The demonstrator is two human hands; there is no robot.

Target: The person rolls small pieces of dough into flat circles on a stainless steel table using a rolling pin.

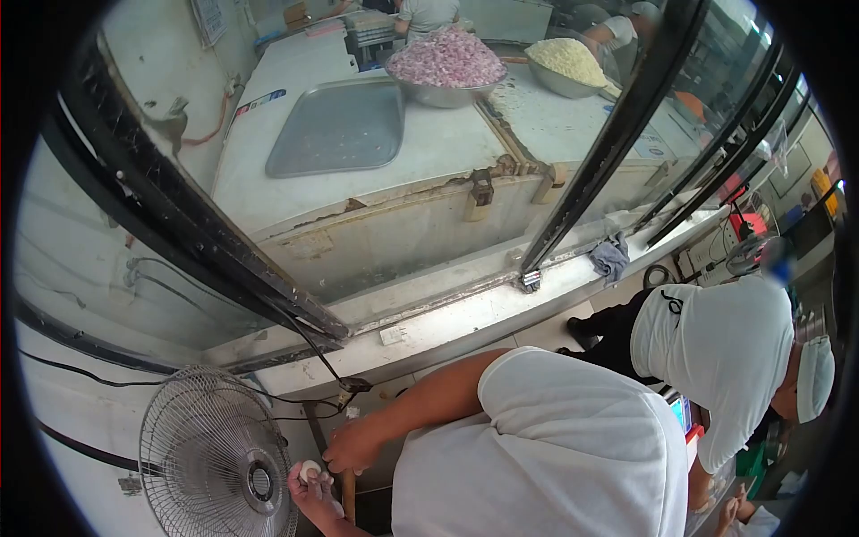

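My left hand is at the bottom left, beside the fan, with its fingers wrapped round a small white ball that looks like dough. Just above and to the right of it, my right hand has its fingers curled in toward the ball. Below the right hand, a narrow wooden bar runs down the view; I cannot tell what the right fingers hold. The white sleeve and shirt of my own body fill the bottom middle.
A metal fan stands close left of my hands. Behind framed glass, white chest tops carry a metal tray, a bowl of chopped pink onion and a bowl of pale shreds. A capped co-worker bends at right; a grey cloth lies on the sill.
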